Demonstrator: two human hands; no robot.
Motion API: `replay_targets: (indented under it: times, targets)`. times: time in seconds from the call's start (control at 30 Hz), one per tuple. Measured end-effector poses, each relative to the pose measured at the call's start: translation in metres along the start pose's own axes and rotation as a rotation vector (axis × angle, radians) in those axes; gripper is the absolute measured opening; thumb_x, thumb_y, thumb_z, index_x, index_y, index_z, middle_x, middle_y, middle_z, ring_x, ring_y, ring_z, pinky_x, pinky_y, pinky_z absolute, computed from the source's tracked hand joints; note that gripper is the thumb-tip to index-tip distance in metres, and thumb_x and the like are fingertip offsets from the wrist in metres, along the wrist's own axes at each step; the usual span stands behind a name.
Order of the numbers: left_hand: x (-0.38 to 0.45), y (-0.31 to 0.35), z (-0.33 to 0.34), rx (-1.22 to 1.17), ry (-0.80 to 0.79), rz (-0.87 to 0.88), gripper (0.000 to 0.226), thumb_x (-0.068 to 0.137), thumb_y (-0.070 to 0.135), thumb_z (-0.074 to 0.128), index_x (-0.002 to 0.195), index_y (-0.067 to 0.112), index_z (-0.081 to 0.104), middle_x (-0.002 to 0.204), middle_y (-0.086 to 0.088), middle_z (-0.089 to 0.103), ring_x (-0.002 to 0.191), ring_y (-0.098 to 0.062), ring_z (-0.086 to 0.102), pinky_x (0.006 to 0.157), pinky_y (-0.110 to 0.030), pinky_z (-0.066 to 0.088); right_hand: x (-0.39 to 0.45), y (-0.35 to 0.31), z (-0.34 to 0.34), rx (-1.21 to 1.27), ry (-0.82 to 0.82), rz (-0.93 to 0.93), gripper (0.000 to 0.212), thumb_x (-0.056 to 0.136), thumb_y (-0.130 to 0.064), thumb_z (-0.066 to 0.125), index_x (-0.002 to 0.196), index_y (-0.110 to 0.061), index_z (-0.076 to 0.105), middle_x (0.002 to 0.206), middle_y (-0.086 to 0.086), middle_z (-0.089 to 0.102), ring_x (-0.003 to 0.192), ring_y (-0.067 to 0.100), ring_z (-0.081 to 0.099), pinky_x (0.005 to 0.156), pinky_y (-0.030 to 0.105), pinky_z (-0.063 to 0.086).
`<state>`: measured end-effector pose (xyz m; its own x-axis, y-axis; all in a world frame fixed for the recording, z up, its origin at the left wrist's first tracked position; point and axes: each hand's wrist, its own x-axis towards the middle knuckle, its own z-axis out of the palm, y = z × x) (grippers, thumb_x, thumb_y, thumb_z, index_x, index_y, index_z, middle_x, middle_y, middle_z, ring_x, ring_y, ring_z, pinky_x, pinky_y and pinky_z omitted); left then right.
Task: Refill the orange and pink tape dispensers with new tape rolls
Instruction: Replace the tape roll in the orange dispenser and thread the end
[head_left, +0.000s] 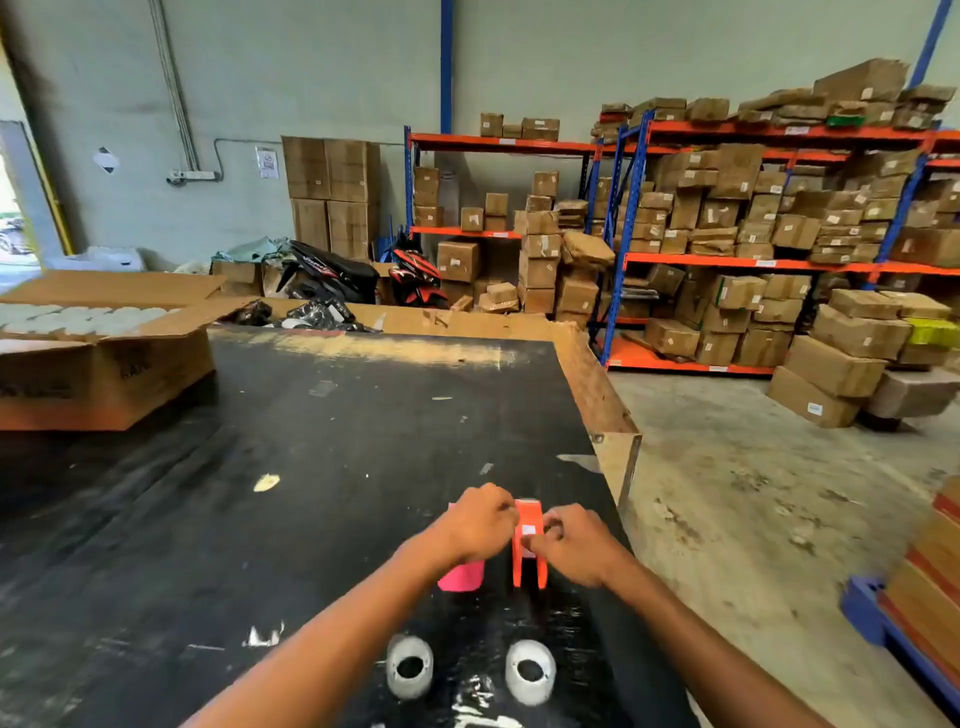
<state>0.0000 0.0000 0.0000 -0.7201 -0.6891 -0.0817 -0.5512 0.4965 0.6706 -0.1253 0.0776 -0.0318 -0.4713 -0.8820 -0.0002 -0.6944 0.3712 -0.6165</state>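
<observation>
An orange tape dispenser (530, 556) stands on the black table (322, 467) near its right edge. My left hand (480, 522) grips its left side and my right hand (574, 543) grips its right side, fingers pinched on its upper part. A pink tape dispenser (460, 577) sits just left of the orange one, mostly hidden under my left wrist. Two white tape rolls (410, 667) (530, 672) lie flat on the table close to me, one under each forearm.
An open cardboard box (104, 364) full of white rolls sits at the table's far left. Past the table's right edge is concrete floor, then orange-and-blue shelving (769, 265) stacked with cartons. A blue pallet (883, 618) with boxes stands at the lower right.
</observation>
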Motion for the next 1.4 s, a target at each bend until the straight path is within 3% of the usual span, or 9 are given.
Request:
replay_targets:
  times: [0.17, 0.3, 0.47, 0.63, 0.83, 0.97, 1.07, 1.2, 1.4]
  targets:
    - [0.003, -0.003, 0.029, -0.049, -0.036, -0.109, 0.029, 0.086, 0.005, 0.04, 0.072, -0.009, 0.06, 0.096, -0.037, 0.065, 0.084, -0.045, 0.06, 0.072, -0.043, 0.046, -0.009, 0.016, 0.021, 0.089, -0.015, 0.063, 0.006, 0.072, -0.013, 0.065, 0.075, -0.009, 0.068, 0.064, 0.006, 0.067, 0.06, 0.02, 0.059, 0.067, 0.035, 0.052]
    - [0.0, -0.001, 0.039, -0.153, 0.054, -0.14, 0.043, 0.091, 0.011, 0.041, 0.049, 0.016, 0.038, 0.053, -0.002, 0.042, 0.049, -0.012, 0.037, 0.048, -0.026, 0.031, -0.012, 0.02, 0.031, 0.078, 0.139, 0.095, 0.008, 0.072, -0.014, 0.06, 0.067, -0.01, 0.064, 0.067, 0.009, 0.067, 0.062, 0.027, 0.059, 0.063, 0.038, 0.052]
    - [-0.008, 0.008, 0.039, -0.536, 0.228, -0.131, 0.032, 0.094, 0.037, 0.042, 0.083, 0.013, 0.06, 0.079, -0.006, 0.063, 0.073, -0.019, 0.057, 0.072, -0.033, 0.049, -0.029, 0.002, 0.022, 0.129, 0.358, -0.077, 0.008, 0.078, -0.015, 0.06, 0.075, -0.014, 0.067, 0.071, 0.002, 0.068, 0.059, 0.017, 0.06, 0.058, 0.036, 0.053]
    - [-0.017, 0.003, 0.021, -0.594, 0.349, -0.029, 0.037, 0.095, 0.046, 0.026, 0.114, 0.022, 0.049, 0.093, 0.0, 0.064, 0.093, -0.021, 0.06, 0.092, -0.043, 0.048, -0.045, -0.03, 0.007, 0.371, 0.273, -0.211, 0.019, 0.084, -0.017, 0.059, 0.091, -0.031, 0.069, 0.078, -0.01, 0.07, 0.065, 0.0, 0.065, 0.062, 0.017, 0.052]
    - [-0.04, -0.005, 0.003, -0.592, 0.276, 0.151, 0.03, 0.098, 0.042, 0.025, 0.115, 0.03, 0.047, 0.098, -0.006, 0.068, 0.086, -0.019, 0.064, 0.078, -0.037, 0.051, -0.041, -0.054, 0.01, 0.632, 0.214, -0.245, 0.024, 0.093, -0.03, 0.055, 0.115, -0.022, 0.061, 0.078, -0.002, 0.073, 0.07, 0.002, 0.068, 0.065, 0.019, 0.051]
    - [-0.039, -0.022, -0.021, -0.593, 0.333, 0.068, 0.033, 0.098, 0.04, 0.023, 0.105, 0.018, 0.048, 0.084, -0.002, 0.057, 0.074, -0.017, 0.056, 0.068, -0.034, 0.046, -0.037, -0.06, 0.008, 0.719, 0.304, -0.221, 0.011, 0.093, -0.027, 0.057, 0.095, -0.03, 0.067, 0.065, -0.002, 0.069, 0.061, 0.006, 0.064, 0.06, 0.028, 0.054]
    - [-0.037, -0.04, -0.044, -0.736, 0.329, -0.051, 0.024, 0.097, 0.028, 0.027, 0.089, 0.016, 0.046, 0.073, -0.003, 0.046, 0.059, -0.016, 0.048, 0.054, -0.03, 0.039, -0.024, -0.042, 0.01, 0.436, 0.326, -0.027, 0.016, 0.09, -0.032, 0.058, 0.082, -0.025, 0.069, 0.057, -0.002, 0.069, 0.052, 0.008, 0.061, 0.062, 0.032, 0.053]
    - [-0.048, -0.049, -0.057, -0.992, 0.275, -0.13, 0.026, 0.095, 0.031, 0.036, 0.082, 0.015, 0.052, 0.067, -0.006, 0.05, 0.051, -0.017, 0.049, 0.049, -0.029, 0.036, -0.006, -0.013, 0.037, -0.026, 0.236, 0.227, 0.028, 0.085, -0.037, 0.056, 0.081, -0.012, 0.067, 0.09, 0.01, 0.072, 0.09, 0.033, 0.067, 0.075, 0.035, 0.051]
    - [-0.067, -0.048, -0.053, -1.217, 0.106, -0.112, 0.029, 0.095, 0.03, 0.041, 0.079, 0.012, 0.057, 0.066, -0.01, 0.054, 0.056, -0.02, 0.053, 0.048, -0.026, 0.047, -0.007, -0.013, 0.041, -0.295, 0.279, 0.221, 0.045, 0.088, -0.051, 0.051, 0.096, -0.01, 0.066, 0.105, 0.014, 0.064, 0.1, 0.034, 0.062, 0.075, 0.037, 0.048]
